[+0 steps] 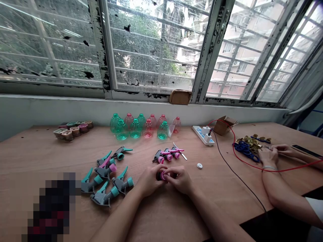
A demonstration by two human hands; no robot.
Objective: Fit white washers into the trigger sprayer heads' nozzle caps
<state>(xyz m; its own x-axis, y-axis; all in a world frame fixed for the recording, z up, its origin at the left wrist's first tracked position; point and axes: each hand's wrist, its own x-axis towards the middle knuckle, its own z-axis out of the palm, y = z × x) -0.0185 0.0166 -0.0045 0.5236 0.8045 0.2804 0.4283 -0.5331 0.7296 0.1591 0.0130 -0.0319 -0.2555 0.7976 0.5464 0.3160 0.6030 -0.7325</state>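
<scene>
In the head view, the left hand (150, 178) grips a spray head (162, 175) while the right hand (181, 179) pinches its round pink collar, low over a wood-grained table (164, 220), beside grey-and-teal plastic triggers (103, 198) and before rounded, see-through green and red bottles (135, 130).

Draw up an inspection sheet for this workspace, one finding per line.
Surface: wooden tabletop, small dark spot far left.
Job's things: pink-collared spray head, partly hidden by fingers; loose trigger spray heads; green bottles and red bottles upright behind.
Clutter: slim metal tool, white disc, cardboard box.
Hands: left hand and right hand grip the pink-collared spray head.
Cables: red cable and dark cable at the power strip.
Surroundings: barred windows; co-worker's hands at right.
</scene>
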